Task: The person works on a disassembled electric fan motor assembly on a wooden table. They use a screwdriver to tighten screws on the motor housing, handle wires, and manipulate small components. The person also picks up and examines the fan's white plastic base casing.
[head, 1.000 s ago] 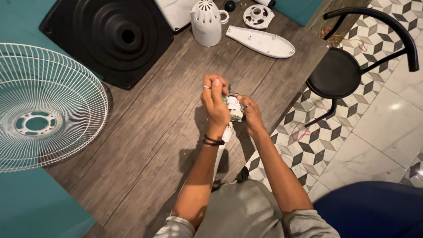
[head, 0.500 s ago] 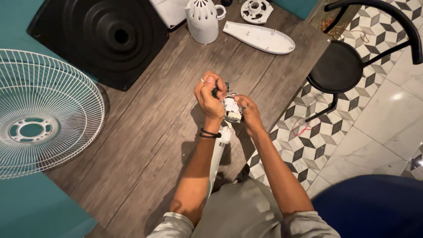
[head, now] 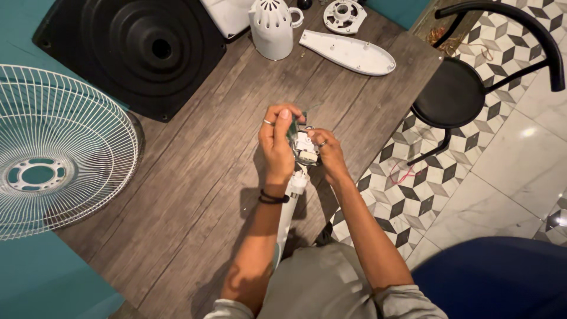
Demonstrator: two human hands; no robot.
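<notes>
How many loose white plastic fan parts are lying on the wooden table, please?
3 fully seen: a domed motor cover, a long flat cover plate and a round ring piece, all along the far edge; a fourth white piece is cut off.

white fan grille (head: 53, 171), black base (head: 139, 50), brown wood-grain table (head: 195, 177).

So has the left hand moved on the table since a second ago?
No, not noticeably. The left hand still grips the small white part above the same wooden table planks, near the right edge.
</notes>
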